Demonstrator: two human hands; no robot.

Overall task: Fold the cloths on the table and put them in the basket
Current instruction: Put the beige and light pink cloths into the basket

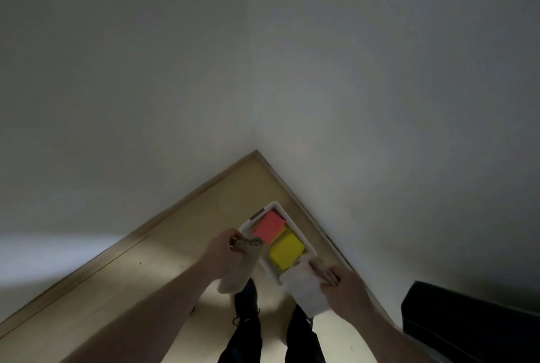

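Note:
A white basket (307, 243) stands on the wooden floor in the room's corner. Inside it lie a folded red cloth (270, 225) and a folded yellow cloth (287, 250). My left hand (223, 245) grips the top of a beige cloth (242, 270) with a patterned edge, which hangs down just left of the basket. My right hand (340, 282) holds a folded white cloth (304, 288) at the basket's near end, with its fingers lying across the cloth's upper side.
Two grey walls meet right behind the basket, with a wooden skirting board (204, 187) along them. A dark bulky object (467, 321) stands at the lower right. My legs in dark trousers (248, 333) are below the hands.

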